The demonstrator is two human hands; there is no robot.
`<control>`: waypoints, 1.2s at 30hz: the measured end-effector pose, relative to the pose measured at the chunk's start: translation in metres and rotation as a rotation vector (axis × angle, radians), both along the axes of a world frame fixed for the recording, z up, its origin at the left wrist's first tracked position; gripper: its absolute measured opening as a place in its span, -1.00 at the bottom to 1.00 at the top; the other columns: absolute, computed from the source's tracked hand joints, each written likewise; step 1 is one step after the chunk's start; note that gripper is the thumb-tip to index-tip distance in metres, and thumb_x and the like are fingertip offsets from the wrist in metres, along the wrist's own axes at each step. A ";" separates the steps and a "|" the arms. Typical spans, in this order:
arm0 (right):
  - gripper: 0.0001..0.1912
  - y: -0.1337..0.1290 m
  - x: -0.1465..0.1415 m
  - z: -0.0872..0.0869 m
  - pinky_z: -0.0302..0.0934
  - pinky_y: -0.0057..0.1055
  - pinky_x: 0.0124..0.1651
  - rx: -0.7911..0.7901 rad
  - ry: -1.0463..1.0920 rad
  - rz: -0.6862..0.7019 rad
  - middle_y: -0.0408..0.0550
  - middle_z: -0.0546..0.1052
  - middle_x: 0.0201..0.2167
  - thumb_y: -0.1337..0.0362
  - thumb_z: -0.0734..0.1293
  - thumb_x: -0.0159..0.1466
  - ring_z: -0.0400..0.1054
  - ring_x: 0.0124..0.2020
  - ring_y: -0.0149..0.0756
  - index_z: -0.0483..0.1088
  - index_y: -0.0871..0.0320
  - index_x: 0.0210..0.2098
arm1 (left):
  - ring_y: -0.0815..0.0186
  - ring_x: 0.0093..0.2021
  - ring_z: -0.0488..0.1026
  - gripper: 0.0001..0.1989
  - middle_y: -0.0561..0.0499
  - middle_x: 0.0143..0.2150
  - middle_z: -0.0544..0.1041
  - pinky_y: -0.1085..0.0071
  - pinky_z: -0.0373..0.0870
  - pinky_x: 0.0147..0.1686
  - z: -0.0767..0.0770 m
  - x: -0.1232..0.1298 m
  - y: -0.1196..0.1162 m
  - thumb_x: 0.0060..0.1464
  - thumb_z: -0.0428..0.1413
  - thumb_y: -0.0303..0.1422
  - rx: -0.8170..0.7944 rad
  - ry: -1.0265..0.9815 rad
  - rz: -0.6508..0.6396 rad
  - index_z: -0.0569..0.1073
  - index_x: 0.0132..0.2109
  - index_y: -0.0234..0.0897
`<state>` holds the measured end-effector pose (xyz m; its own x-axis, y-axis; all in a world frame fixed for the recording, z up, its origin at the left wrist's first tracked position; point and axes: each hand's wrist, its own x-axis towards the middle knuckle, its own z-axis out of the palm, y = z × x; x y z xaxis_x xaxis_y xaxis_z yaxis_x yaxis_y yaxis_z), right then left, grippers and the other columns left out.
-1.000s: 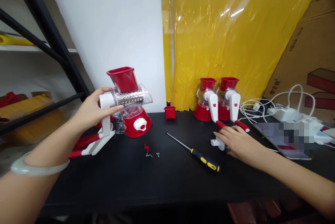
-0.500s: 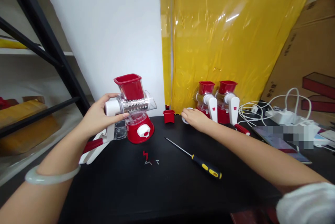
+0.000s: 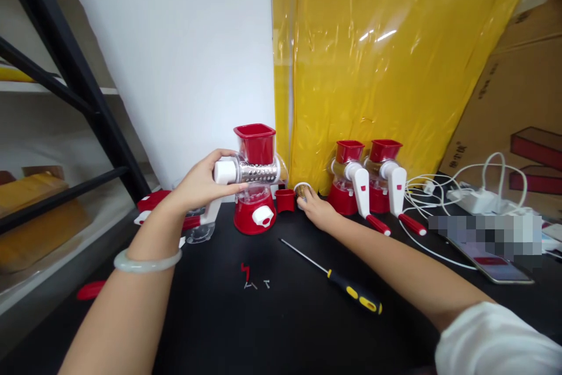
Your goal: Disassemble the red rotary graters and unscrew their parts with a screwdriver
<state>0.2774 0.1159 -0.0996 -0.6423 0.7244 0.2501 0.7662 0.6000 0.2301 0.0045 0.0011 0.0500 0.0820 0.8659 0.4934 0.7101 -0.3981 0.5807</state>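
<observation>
My left hand (image 3: 208, 179) is closed around the white crank end of a red and clear rotary grater (image 3: 255, 211), thumb below and fingers above. The grater stands upright on the black table with a metal drum inside it. Farther right, my right hand (image 3: 314, 206) closes its fingers on a metal grater drum (image 3: 302, 189) with a white rim. A small red hopper-like piece (image 3: 285, 200) stands between the drum and the grater. In front lie a screwdriver (image 3: 351, 290), a small red part (image 3: 245, 271) and several small screws (image 3: 250, 285).
Two more rotary graters (image 3: 349, 188) stand at the back right beside white cables (image 3: 421, 188) and a phone (image 3: 500, 267). Clear and red parts (image 3: 199, 231) lie behind my left arm. A black shelf frame (image 3: 88, 88) rises at the left, and yellow sheeting (image 3: 395, 71) hangs behind.
My left hand has moved the grater right, closer to the small red piece. My right hand has shifted slightly left with the drum. The camera view has shifted a little.
</observation>
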 end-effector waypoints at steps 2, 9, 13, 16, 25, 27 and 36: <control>-0.56 0.000 0.003 0.002 0.34 -0.23 -0.02 -0.052 0.029 -0.011 0.38 -0.02 0.34 0.45 0.00 0.37 -0.12 0.37 0.05 0.15 0.23 0.21 | 0.24 -0.30 0.47 -0.25 -0.04 -0.24 0.51 0.37 0.42 -0.31 -0.002 0.000 0.004 -0.24 0.32 -0.12 0.006 0.011 -0.011 0.31 0.11 -0.26; -0.65 -0.065 0.027 0.033 0.28 -0.22 0.02 -0.081 0.078 0.003 0.34 0.31 0.13 0.38 0.13 0.34 0.34 0.08 -0.05 0.27 0.31 0.09 | 0.24 -0.34 0.46 -0.26 -0.04 -0.28 0.52 0.37 0.42 -0.35 -0.011 -0.011 0.009 -0.23 0.32 -0.15 0.019 -0.007 0.053 0.32 0.12 -0.27; -0.48 -0.135 0.058 0.029 0.34 -0.21 -0.30 -0.298 -0.032 0.016 0.09 0.51 -0.34 -0.16 0.22 0.23 0.49 -0.31 -0.02 0.42 0.21 -0.21 | 0.22 -0.32 0.48 -0.26 -0.06 -0.26 0.52 0.36 0.43 -0.34 -0.011 -0.011 0.006 -0.24 0.32 -0.17 0.005 -0.021 0.046 0.32 0.12 -0.26; -0.71 -0.167 0.081 0.014 0.29 -0.27 -0.34 -0.302 -0.031 -0.060 0.02 0.54 -0.39 0.06 0.24 0.28 0.50 -0.35 -0.05 0.41 0.14 -0.20 | 0.23 -0.32 0.49 -0.28 -0.04 -0.26 0.52 0.37 0.44 -0.33 -0.013 -0.005 0.007 -0.23 0.31 -0.18 -0.011 -0.035 0.013 0.31 0.11 -0.25; -0.75 -0.182 0.186 -0.017 0.21 -0.29 -0.41 -0.219 0.157 -0.412 0.01 0.55 -0.41 0.13 0.14 0.33 0.49 -0.43 -0.11 0.38 0.08 -0.29 | 0.20 -0.23 0.51 -0.31 -0.06 -0.18 0.53 0.31 0.46 -0.23 -0.042 0.033 0.016 -0.19 0.31 -0.23 -0.134 -0.169 -0.220 0.26 0.10 -0.22; -0.73 -0.181 0.210 -0.029 0.23 -0.25 -0.39 -0.173 0.160 -0.480 0.05 0.56 -0.41 0.12 0.13 0.33 0.49 -0.43 -0.08 0.39 0.09 -0.28 | 0.22 -0.23 0.51 -0.31 -0.05 -0.17 0.52 0.30 0.46 -0.22 -0.047 0.040 0.016 -0.18 0.31 -0.23 -0.156 -0.171 -0.257 0.24 0.10 -0.21; -0.68 -0.174 0.177 0.042 0.30 -0.16 -0.26 0.053 0.206 -0.309 0.10 0.51 -0.35 0.07 0.16 0.33 0.44 -0.34 -0.08 0.42 0.14 -0.29 | 0.25 -0.19 0.49 -0.32 -0.05 -0.09 0.47 0.30 0.43 -0.18 -0.063 0.049 0.019 -0.16 0.30 -0.24 -0.202 -0.158 -0.325 0.22 0.11 -0.19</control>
<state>0.4544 -0.0577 -0.0580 -0.3283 0.8588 0.3934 0.9426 0.3250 0.0770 0.0536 0.0197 -0.0127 0.3037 0.8883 0.3445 0.4620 -0.4535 0.7621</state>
